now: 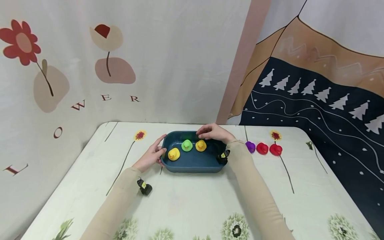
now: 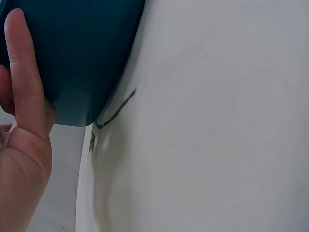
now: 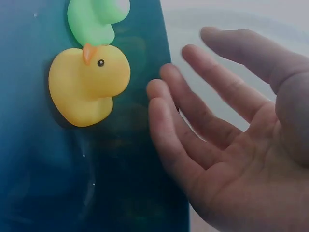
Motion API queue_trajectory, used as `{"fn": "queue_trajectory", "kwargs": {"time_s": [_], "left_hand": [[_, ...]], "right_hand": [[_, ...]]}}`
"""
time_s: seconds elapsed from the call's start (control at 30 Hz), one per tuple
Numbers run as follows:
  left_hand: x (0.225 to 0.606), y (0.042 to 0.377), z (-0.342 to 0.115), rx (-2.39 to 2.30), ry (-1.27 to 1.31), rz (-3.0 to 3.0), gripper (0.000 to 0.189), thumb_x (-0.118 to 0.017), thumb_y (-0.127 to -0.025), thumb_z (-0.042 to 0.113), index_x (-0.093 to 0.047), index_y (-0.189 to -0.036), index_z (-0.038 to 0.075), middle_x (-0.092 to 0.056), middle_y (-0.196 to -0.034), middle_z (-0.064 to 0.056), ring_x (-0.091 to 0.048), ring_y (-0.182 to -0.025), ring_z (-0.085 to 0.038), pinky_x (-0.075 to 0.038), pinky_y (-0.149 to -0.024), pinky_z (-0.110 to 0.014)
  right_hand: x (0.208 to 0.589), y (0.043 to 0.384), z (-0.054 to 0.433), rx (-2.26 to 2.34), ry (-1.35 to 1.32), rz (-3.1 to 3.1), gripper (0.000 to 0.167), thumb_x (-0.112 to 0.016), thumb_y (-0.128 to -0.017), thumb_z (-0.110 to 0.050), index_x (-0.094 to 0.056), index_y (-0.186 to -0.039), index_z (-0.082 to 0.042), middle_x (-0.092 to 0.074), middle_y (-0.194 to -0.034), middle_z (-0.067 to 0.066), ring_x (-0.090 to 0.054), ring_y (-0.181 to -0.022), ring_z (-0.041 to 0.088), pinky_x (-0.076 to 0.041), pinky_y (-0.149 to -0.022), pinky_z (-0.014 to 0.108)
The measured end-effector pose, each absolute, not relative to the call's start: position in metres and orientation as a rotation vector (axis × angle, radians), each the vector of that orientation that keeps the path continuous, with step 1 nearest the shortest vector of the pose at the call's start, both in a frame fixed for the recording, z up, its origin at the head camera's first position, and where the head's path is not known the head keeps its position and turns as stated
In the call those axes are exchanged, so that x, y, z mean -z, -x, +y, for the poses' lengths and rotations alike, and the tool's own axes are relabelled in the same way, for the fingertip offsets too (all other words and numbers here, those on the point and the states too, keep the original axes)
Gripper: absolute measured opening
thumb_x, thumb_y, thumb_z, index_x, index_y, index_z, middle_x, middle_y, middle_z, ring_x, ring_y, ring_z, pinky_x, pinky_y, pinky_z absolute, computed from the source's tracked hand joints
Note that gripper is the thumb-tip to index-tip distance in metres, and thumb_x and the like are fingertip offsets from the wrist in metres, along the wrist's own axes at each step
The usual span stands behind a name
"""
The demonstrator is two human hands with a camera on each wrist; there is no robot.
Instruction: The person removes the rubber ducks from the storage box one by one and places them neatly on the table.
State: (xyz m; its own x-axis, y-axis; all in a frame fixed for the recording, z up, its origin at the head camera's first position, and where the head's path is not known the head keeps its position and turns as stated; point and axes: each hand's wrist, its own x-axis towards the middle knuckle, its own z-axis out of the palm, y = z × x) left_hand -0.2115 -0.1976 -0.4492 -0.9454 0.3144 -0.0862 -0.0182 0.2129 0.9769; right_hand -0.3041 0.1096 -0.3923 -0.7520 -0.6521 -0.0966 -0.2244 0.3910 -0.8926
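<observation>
1. Head camera is looking forward and down from afar, taking in table (image 1: 192, 198) and printed backdrop (image 1: 180, 66).
2. Left wrist camera is facing left hand (image 2: 29, 137) and tray (image 2: 82, 58) at close range (table edge running nearly upright).
3. Right wrist camera is peering closely into the tray, sharing the green duck (image 3: 89, 21) with the head view.
</observation>
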Motion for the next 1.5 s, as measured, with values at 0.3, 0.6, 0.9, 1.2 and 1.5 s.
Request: {"fn": "queue_trajectory", "kwargs": {"time_s": [0.3,0.6,0.9,1.2,1.5], "left_hand": [[0.449,0.211,-0.196,-1.804,-0.261,2.213,0.065,-0.043,-0.102,0.008,-0.01,-0.157,0.021,-0.044,-0.078,-0.012,-0.048,-0.055,-0.016,-0.059,-0.06,-0.037],[0.449,0.212,-0.195,-1.807,-0.264,2.213,0.065,-0.043,-0.102,0.009,-0.011,-0.157,0.02,-0.042,-0.076,-0.008,-0.047,-0.054,-0.017,-0.059,-0.06,-0.038],[0.45,0.213,-0.195,-1.809,-0.267,2.209,0.065,-0.043,-0.102,0.009,-0.01,-0.157,0.02,-0.043,-0.076,-0.008,-0.047,-0.054,-0.016,-0.059,-0.059,-0.038],[0.45,0.212,-0.197,-1.803,-0.26,2.213,0.065,-0.044,-0.102,0.009,-0.011,-0.157,0.021,-0.043,-0.077,-0.01,-0.047,-0.053,-0.016,-0.059,-0.059,-0.038],[0.452,0.213,-0.196,-1.812,-0.265,2.204,0.065,-0.044,-0.102,0.009,-0.011,-0.157,0.022,-0.042,-0.078,-0.011,-0.048,-0.053,-0.015,-0.059,-0.058,-0.038]], "right_hand": [[0.4,0.303,0.106,1.226,0.672,2.159,0.033,-0.062,-0.094,-0.008,-0.06,-0.123,0.007,-0.061,-0.121,0.016,-0.059,-0.102,0.023,-0.049,-0.095,0.041],[0.416,0.304,0.104,1.264,0.665,2.021,0.034,-0.064,-0.09,0.001,-0.059,-0.122,0.01,-0.063,-0.114,0.019,-0.063,-0.094,0.017,-0.053,-0.089,0.039],[0.42,0.304,0.103,1.222,0.74,2.05,0.032,-0.069,-0.086,0.0,-0.064,-0.117,0.007,-0.066,-0.108,0.012,-0.062,-0.092,0.017,-0.053,-0.086,0.035],[0.423,0.305,0.101,1.165,0.831,2.034,0.029,-0.069,-0.085,0.003,-0.067,-0.113,0.006,-0.066,-0.108,0.011,-0.06,-0.091,0.018,-0.053,-0.084,0.029],[0.424,0.306,0.101,1.183,0.802,2.083,0.029,-0.07,-0.084,0.004,-0.065,-0.112,0.006,-0.065,-0.105,0.009,-0.06,-0.09,0.018,-0.053,-0.082,0.028]]}}
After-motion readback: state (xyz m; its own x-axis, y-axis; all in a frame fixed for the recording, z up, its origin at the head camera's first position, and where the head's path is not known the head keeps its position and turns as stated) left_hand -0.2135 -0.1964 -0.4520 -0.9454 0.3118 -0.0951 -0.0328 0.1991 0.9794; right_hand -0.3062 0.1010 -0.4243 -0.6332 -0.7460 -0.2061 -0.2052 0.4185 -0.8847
